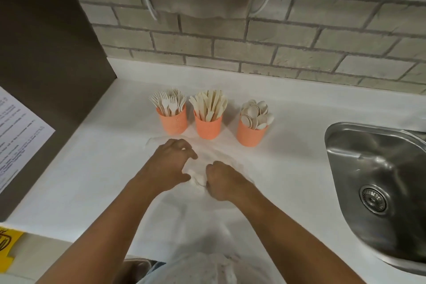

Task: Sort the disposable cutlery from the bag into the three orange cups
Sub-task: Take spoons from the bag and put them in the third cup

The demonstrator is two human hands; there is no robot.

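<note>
On the bag (196,175), both hands (171,163) (222,180) curled.

Three orange cups stand on the bench (92,168): the left cup (172,123), the middle cup (208,127) and the right cup (250,134). There are three kinds of cutlery, one kind to each cup: forks (168,104), knives (208,105) and spoons (255,113). Each bunch is too thickly packed to count piece by piece, a dozen or more apiece. There is one bag (196,178). Two hands are in view, the left hand (171,163) and the right hand (221,180). There is one sink (368,163) with one drain (373,199), and one printed sheet (18,136).
</note>
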